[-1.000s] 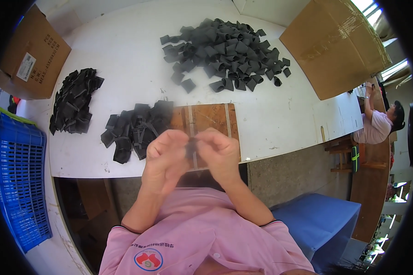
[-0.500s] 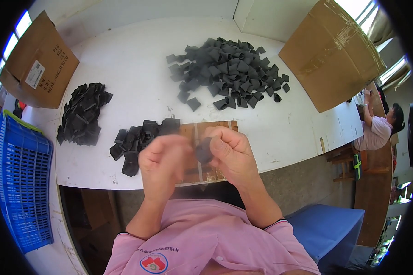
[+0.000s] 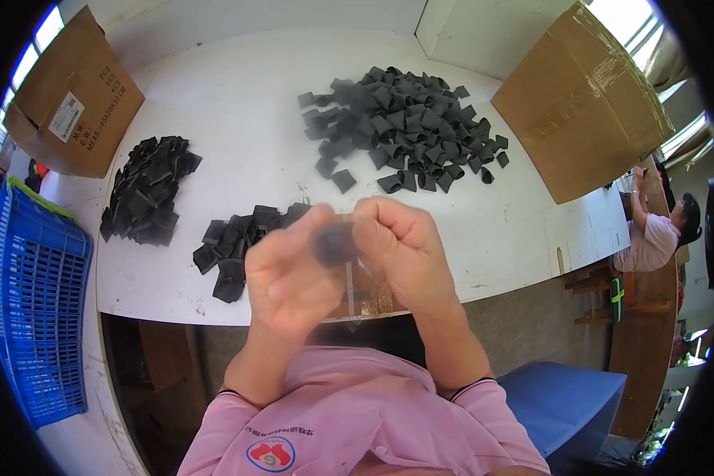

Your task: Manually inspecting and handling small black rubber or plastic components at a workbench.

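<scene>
A small dark fabric tube piece (image 3: 335, 244), blurred by motion, is held up between my hands over the front edge of the table. My right hand (image 3: 404, 254) pinches its right end between thumb and curled fingers. At its left end, my left hand (image 3: 289, 274) closes in with bent fingers, also smeared, and appears to grip it. Just beyond my left hand lies a small pile of flat black pieces (image 3: 230, 246). Beneath the hands is a flat brown cardboard piece (image 3: 365, 297) with tape strips, partly hidden by them.
A large heap of short dark grey tubes (image 3: 420, 123) lies at the far middle. Another black pile (image 3: 147, 190) is at the left. Cardboard boxes (image 3: 75, 103) flank the table, the right box (image 3: 579, 103) being larger. A blue basket (image 3: 44, 309) stands left; a person (image 3: 650, 234) sits far right.
My left hand has moved up and right onto the dark piece, which was in my right hand alone. The piece has shifted slightly left and up. The whole view has turned a little.
</scene>
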Motion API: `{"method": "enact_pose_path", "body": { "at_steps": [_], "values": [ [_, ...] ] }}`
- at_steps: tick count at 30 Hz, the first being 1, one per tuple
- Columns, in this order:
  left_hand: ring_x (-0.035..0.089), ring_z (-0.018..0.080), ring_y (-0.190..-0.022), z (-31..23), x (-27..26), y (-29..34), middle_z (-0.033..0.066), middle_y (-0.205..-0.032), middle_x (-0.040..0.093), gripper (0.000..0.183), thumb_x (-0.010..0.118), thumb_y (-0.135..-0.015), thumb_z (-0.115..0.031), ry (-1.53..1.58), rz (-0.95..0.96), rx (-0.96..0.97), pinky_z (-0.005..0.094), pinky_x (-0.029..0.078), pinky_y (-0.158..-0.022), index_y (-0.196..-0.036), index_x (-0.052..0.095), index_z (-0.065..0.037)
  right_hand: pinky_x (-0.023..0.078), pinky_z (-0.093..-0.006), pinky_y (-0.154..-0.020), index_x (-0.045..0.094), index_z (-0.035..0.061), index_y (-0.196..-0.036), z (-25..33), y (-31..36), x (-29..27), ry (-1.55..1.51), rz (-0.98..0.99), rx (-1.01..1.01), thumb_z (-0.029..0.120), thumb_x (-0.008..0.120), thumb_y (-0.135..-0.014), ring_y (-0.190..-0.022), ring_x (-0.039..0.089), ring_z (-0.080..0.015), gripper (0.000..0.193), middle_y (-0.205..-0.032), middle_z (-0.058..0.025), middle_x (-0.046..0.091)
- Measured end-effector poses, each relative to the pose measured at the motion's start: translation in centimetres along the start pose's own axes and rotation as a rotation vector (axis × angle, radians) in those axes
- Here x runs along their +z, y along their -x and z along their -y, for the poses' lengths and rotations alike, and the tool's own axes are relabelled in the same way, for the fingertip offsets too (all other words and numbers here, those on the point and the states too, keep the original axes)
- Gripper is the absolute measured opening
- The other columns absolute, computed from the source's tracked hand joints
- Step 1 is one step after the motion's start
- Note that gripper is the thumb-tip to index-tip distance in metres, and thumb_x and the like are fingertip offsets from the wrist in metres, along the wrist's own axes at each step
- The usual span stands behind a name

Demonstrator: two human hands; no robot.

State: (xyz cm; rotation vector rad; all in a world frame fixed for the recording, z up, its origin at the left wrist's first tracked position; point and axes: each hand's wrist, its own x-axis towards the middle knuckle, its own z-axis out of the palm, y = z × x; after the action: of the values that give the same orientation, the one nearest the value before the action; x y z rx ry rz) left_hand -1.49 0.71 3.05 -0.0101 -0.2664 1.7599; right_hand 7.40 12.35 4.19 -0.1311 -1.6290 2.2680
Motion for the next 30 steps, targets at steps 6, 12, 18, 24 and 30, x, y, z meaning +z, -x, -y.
{"method": "enact_pose_path", "body": {
  "at_steps": [6,12,18,24,30],
  "values": [
    [0.033,0.0047,-0.036,-2.0,-3.1,0.3,0.0035,-0.068,0.053,0.015,0.042,-0.087,-0.005,-0.243,-0.272,0.093,0.0186,0.027,-0.032,-0.097,0.053,-0.002,0.024,-0.0167,-0.045,0.05,0.0073,-0.07,-3.6,-0.8,-1.8,-0.114,0.017,0.205,0.025,0.051,-0.087,-0.05,0.029,-0.0014,0.025,-0.059,0.0073,0.039],
    [0.035,0.0048,-0.039,-1.7,-2.1,-0.1,0.0045,-0.073,0.055,0.012,0.045,-0.086,-0.006,-0.014,-0.189,0.006,0.0187,0.028,-0.033,-0.094,0.053,-0.001,0.026,-0.0168,-0.044,0.05,0.0069,-0.071,-3.1,-1.8,-2.1,-0.056,0.064,0.113,0.026,0.051,-0.088,-0.05,0.031,-0.0012,0.025,-0.057,0.0063,0.039],
    [0.048,0.0049,-0.058,0.0,-2.7,0.2,0.0003,-0.077,0.055,0.016,0.053,-0.079,0.001,-1.026,-0.337,0.5,0.0168,0.038,-0.049,-0.095,0.052,0.001,0.028,-0.018,-0.044,0.051,0.0042,-0.072,-4.4,-0.8,-2.7,0.007,0.024,0.086,0.02,0.053,-0.086,-0.05,0.034,-0.0026,0.021,-0.054,0.0049,0.039],
    [0.051,0.0097,-0.082,-0.1,-0.9,-0.7,0.007,-0.095,0.055,0.029,0.054,-0.073,0.007,-1.739,-0.156,0.769,0.0212,0.041,-0.073,-0.102,0.054,0.002,0.041,-0.0244,-0.053,0.054,0.0,-0.088,-3.3,0.6,-2.2,0.607,-0.336,-0.424,0.011,0.059,-0.078,-0.06,0.05,-0.0132,0.016,-0.074,-0.0067,0.051],
    [0.054,0.0139,-0.082,0.1,-1.5,-0.6,0.0096,-0.088,0.059,0.011,0.051,-0.077,0.007,-1.554,-0.125,0.806,0.0242,0.042,-0.075,-0.085,0.058,0.003,0.045,-0.0307,-0.055,0.055,0.0023,-0.091,-1.9,0.9,-0.3,0.907,-0.261,-0.634,0.018,0.07,-0.067,-0.068,0.054,-0.023,0.033,-0.08,-0.0098,0.052]
  ]
}}
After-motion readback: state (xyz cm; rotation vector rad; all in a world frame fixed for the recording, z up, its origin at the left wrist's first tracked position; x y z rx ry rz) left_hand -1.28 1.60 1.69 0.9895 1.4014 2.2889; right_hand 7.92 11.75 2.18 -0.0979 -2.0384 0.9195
